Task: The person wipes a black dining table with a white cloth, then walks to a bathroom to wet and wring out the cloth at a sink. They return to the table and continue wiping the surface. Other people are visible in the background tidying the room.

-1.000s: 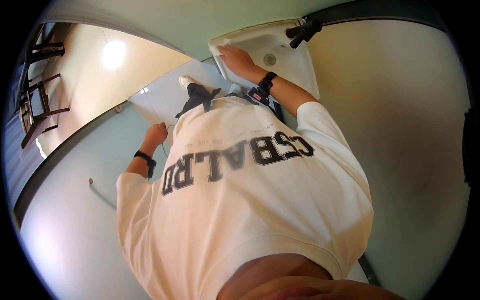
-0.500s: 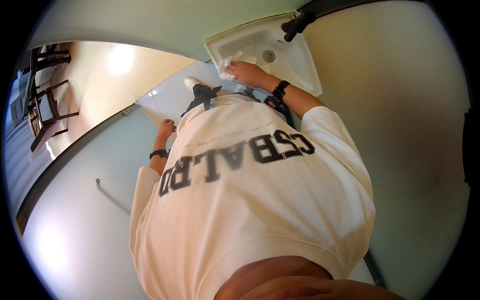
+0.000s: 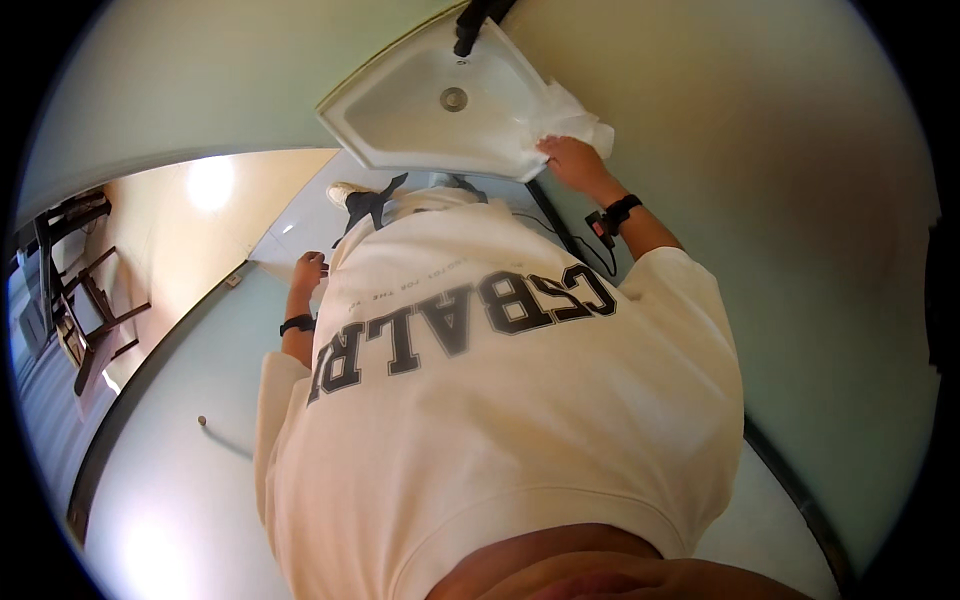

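Note:
A white washbasin point(image 3: 400, 140) with a round metal drain is fixed in the corner at the top of the view. My right hand point(image 3: 578, 162) is at its right front corner, fingers closed on a crumpled white cloth or tissue point(image 3: 570, 112). That white material spreads over the rim and partly past the basin's right edge. A black faucet point(image 3: 468, 35) stands at the back of the basin. Down at my left side hangs my left hand point(image 3: 311, 268), its fingers loosely bent and apart, with nothing visible in it.
Pale frosted panels point(image 3: 200, 70) enclose me on several sides. A doorway on the left shows dark wooden chairs point(image 3: 95, 310) beyond. A small black device with a cable point(image 3: 600, 230) hangs by my right wrist. A round knob point(image 3: 202, 421) sits on the left panel.
My right hand has moved with the white cloth or tissue from the basin's left front rim to its right front corner. The view has shifted, with the basin now further left.

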Tool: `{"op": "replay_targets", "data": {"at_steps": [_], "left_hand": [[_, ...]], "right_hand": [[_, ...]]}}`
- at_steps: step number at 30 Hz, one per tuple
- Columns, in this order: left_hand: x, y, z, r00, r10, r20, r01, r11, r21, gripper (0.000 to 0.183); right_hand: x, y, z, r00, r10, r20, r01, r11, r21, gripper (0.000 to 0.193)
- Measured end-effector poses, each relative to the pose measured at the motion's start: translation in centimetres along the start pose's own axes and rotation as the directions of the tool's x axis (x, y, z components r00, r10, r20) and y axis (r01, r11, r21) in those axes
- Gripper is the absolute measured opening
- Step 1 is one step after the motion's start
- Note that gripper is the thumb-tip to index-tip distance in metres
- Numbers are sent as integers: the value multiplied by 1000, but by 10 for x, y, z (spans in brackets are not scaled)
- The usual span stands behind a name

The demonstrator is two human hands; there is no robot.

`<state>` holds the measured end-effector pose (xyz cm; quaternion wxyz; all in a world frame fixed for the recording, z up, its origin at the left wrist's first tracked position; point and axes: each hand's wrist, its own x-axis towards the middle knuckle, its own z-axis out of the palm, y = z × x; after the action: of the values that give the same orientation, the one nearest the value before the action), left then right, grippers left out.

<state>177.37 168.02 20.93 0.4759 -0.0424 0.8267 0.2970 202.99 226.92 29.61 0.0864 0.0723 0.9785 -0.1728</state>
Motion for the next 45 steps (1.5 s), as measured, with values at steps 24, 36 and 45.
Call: {"op": "replay_targets", "data": {"at_steps": [24,36,45], "left_hand": [[-58,-9,15,988,-135,-78,122,981,-153,37],[-65,-6,22,994,-110,-18,107,986,-128,34],[-50,-39,3,997,33,-72,-46,981,-189,24]], "right_hand": [[197,27,-50,981,-174,-89,147,957,-250,30],[130,26,-26,951,-151,-269,89,969,-230,27],[0,-56,-33,967,242,-79,-249,964,-93,41]]}}
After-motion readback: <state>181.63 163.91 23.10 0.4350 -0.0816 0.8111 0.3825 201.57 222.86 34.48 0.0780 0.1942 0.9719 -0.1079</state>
